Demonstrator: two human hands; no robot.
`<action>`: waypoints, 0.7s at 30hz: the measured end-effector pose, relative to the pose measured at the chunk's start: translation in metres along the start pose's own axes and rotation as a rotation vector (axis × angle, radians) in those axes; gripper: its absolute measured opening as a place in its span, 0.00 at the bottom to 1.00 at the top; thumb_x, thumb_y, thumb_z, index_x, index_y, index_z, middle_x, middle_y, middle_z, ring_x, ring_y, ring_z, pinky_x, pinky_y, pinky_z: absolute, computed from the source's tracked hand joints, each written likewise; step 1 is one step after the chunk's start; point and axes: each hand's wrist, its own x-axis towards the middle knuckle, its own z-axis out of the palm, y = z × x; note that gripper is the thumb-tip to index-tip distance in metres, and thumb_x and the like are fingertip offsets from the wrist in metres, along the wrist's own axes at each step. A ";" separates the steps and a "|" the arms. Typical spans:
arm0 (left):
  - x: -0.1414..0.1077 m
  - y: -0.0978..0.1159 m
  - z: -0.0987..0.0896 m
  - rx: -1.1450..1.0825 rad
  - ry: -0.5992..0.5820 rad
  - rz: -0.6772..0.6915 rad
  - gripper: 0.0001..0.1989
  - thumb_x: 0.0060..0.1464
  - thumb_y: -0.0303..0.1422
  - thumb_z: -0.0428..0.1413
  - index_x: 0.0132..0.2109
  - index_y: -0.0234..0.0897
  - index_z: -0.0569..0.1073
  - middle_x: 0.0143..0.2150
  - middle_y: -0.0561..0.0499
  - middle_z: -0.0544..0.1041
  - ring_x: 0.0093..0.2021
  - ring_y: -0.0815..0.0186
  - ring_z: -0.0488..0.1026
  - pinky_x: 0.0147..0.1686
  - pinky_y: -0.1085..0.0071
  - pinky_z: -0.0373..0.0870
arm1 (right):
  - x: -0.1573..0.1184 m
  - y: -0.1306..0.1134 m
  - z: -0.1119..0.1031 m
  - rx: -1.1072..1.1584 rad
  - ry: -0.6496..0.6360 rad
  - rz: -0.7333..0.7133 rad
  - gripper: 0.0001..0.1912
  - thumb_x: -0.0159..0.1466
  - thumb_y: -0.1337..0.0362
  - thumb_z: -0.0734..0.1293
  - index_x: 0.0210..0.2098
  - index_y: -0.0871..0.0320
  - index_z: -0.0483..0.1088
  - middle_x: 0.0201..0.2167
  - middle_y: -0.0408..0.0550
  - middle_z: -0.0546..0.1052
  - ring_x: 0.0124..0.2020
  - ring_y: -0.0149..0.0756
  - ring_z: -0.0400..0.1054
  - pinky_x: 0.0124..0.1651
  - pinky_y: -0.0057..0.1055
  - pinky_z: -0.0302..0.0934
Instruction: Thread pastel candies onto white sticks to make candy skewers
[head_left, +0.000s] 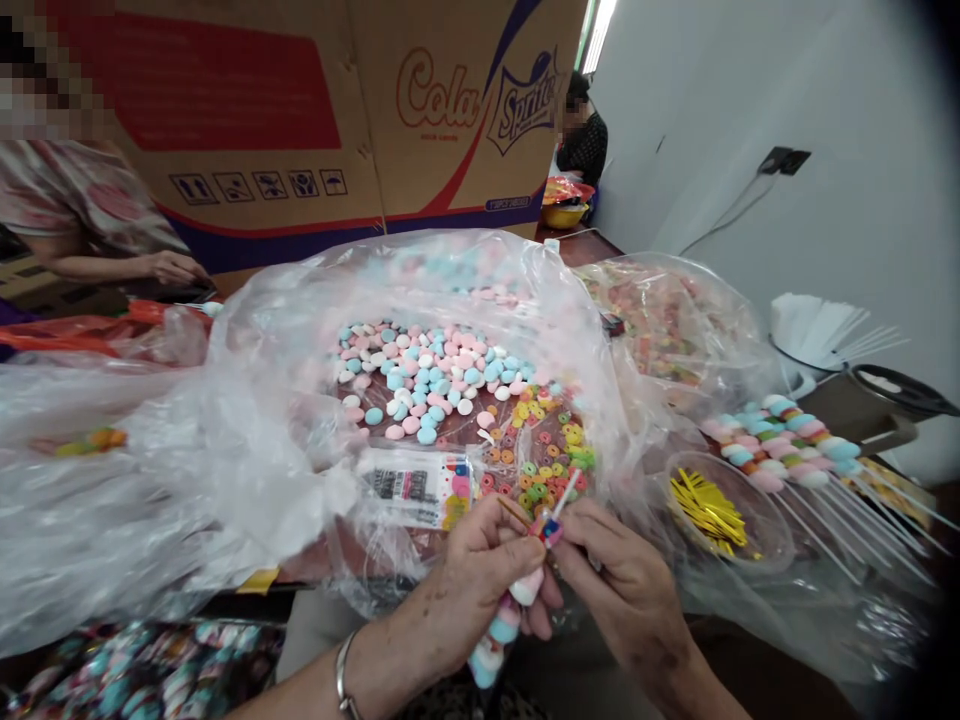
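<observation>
My left hand [480, 575], with a metal bangle at the wrist, is closed round a candy skewer [501, 632] in a clear wrapper. Pink, white and blue marshmallow discs hang below the fingers, and the white stick [568, 492] points up. A thin gold twist tie [514, 512] crosses the gathered, coloured neck of the wrapper. At that neck, the fingers of my right hand [626, 580] are pinched together. Just beyond both hands lie loose marshmallow discs [427, 385] and ring-shaped gummies [536, 450] on clear plastic.
On the right are a tub of gold twist ties [780, 545], unwrapped candy skewers [787, 440] and white sticks [817, 325]. Wrapped skewers [150, 670] fill the lower left. A large carton [300, 210] stands behind. A co-worker's hand [180, 268] is at left.
</observation>
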 end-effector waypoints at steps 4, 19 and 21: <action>0.000 0.002 0.001 -0.010 0.064 0.051 0.13 0.54 0.40 0.60 0.35 0.36 0.67 0.24 0.52 0.78 0.16 0.74 0.72 0.15 0.83 0.56 | 0.005 -0.005 0.001 -0.018 -0.065 -0.036 0.15 0.67 0.71 0.62 0.25 0.56 0.71 0.25 0.41 0.70 0.27 0.28 0.68 0.31 0.23 0.64; 0.028 0.041 -0.024 0.291 -0.285 -0.404 0.06 0.36 0.30 0.62 0.27 0.34 0.74 0.18 0.52 0.77 0.13 0.70 0.70 0.12 0.79 0.64 | 0.018 0.011 -0.010 -0.397 -0.205 -0.759 0.18 0.73 0.72 0.53 0.39 0.62 0.73 0.37 0.53 0.79 0.36 0.37 0.69 0.41 0.36 0.65; 0.031 0.044 -0.027 0.368 -0.393 -0.457 0.05 0.35 0.30 0.61 0.25 0.35 0.75 0.17 0.53 0.76 0.12 0.70 0.68 0.12 0.79 0.63 | 0.019 0.010 -0.011 -0.391 -0.271 -0.790 0.19 0.74 0.70 0.52 0.40 0.61 0.73 0.41 0.53 0.79 0.36 0.38 0.69 0.40 0.36 0.65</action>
